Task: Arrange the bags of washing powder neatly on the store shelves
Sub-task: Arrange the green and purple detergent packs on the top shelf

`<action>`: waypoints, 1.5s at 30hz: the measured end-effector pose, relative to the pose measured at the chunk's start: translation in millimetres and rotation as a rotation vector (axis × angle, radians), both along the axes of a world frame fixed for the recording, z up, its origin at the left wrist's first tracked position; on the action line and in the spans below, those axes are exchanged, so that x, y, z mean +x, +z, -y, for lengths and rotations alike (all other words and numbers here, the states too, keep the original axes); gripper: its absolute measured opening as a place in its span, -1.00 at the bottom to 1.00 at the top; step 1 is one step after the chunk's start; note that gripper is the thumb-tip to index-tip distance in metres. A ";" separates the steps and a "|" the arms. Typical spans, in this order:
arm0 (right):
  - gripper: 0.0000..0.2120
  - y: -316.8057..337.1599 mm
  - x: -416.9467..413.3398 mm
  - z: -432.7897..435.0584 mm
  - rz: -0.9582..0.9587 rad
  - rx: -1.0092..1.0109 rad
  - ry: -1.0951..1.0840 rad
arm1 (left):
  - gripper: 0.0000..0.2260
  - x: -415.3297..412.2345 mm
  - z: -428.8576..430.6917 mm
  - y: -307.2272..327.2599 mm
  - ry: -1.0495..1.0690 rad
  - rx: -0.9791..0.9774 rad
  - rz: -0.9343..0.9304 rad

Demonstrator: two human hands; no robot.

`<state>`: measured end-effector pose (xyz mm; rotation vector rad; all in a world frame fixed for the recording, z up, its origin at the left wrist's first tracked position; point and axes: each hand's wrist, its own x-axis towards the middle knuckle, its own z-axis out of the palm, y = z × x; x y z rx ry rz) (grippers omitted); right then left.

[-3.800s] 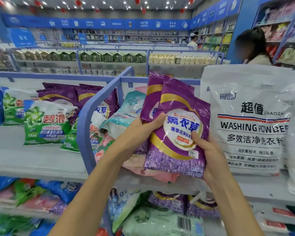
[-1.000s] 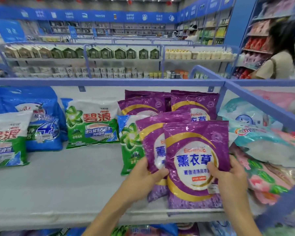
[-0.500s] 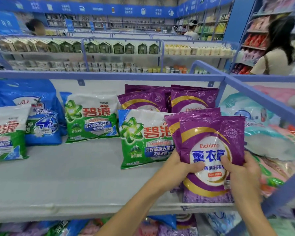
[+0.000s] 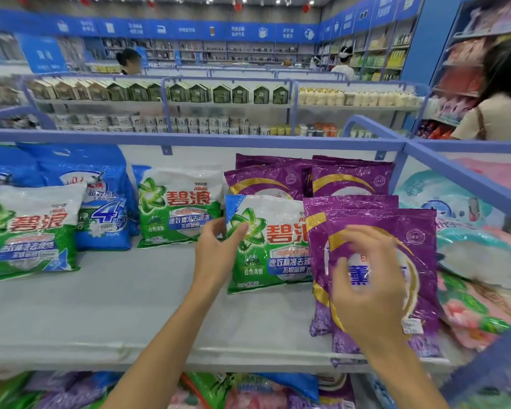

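Two purple lavender washing-powder bags (image 4: 419,261) lean one behind the other at the right end of the grey shelf (image 4: 130,305). My right hand (image 4: 366,284) hovers in front of them, blurred, with fingers spread and nothing in it. To their left stands a green and white bag (image 4: 278,240). My left hand (image 4: 219,252) pinches its upper left edge between thumb and fingers. Two more purple bags (image 4: 266,178) stand behind, against the back panel.
Further left stand another green and white bag (image 4: 177,208), a blue bag (image 4: 106,202) and a third green one (image 4: 27,231). A blue divider rail (image 4: 455,178) bounds the right side; teal and pink bags (image 4: 469,252) lie beyond it. A person (image 4: 499,113) stands at far right.
Both hands let go of the two purple bags, which now rest on the shelf. My left hand moved left onto the green and white bag's edge; my right hand opened.
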<state>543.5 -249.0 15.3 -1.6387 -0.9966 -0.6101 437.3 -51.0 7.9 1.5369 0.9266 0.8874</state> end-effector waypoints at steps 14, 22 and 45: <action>-0.27 -10.9 -32.7 -81.2 -0.576 -0.373 0.193 | -0.76 -58.3 -13.2 -5.0 -0.054 -0.353 0.466; -0.79 7.4 -28.4 -117.1 -1.174 -0.124 0.533 | -0.77 -83.8 -37.5 5.0 -0.051 -0.292 0.516; -0.55 -12.7 -49.8 -159.2 -1.006 -0.470 0.721 | -0.52 -162.1 -108.1 6.0 -0.354 -0.287 -0.039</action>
